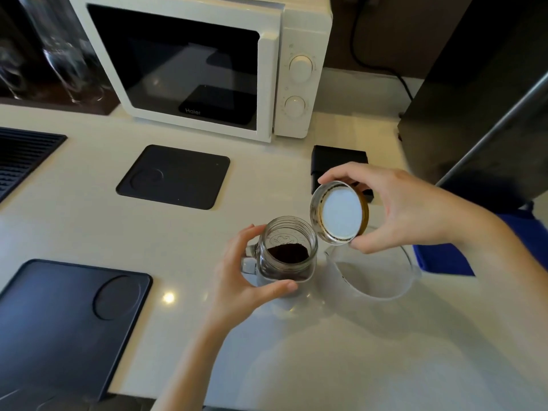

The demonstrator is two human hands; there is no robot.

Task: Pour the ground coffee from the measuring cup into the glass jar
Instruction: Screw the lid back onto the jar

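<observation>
Handled clear glass jar (287, 250) upright on pale counter (326, 351), dark ground coffee (289, 252) already inside; clear plastic measuring cup (382, 280) just beside, seemingly empty. Probably capping next, needing alignment over mouth. Left hand (240, 274) loosely cupping jar; right hand (394, 209) pinching round gold-rimmed lid (341, 213).

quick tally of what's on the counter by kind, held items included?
Black mats: 3, far, near left, ribbed at left edge
Glass jar with ground coffee: 1
Jar lid: 1
Clear measuring cup: 1
White microwave: 1
Black box: 1
Total: 8
</observation>
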